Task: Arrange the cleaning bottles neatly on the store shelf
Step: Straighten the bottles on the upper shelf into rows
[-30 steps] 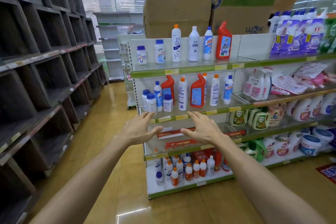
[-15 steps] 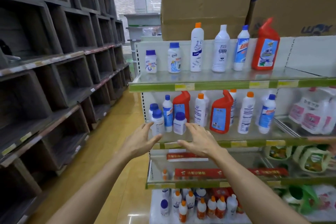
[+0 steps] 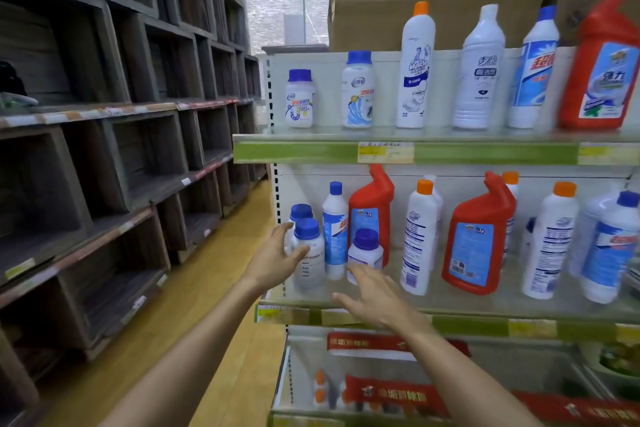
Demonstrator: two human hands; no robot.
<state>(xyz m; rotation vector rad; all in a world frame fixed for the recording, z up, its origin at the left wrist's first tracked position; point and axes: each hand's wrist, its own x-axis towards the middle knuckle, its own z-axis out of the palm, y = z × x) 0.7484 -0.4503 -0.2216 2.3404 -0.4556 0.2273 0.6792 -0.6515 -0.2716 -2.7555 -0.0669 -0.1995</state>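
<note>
Bottle [image 3: 307, 255] at middle shelf's [image 3: 485, 321] left end: stiff, light, probably slick plastic, best gripped round its body; left hand [image 3: 273, 258] touches it, fingers spread, right hand [image 3: 375, 295] open, holding nothing

Cleaning bottles stand upright on two tiers of the store shelf [image 3: 467, 152].

Top tier: two squat blue-capped jars [image 3: 300, 99], three tall white bottles [image 3: 415, 69], one red angled-neck bottle [image 3: 602, 69]. Lower tier: blue-capped jars clustered at the left end, the front one [image 3: 309, 253] beside a slim blue-labelled bottle [image 3: 335, 229], a small jar [image 3: 365, 250], two red bottles [image 3: 479, 236] and orange-capped white bottles [image 3: 419, 236], unevenly spaced.
</note>
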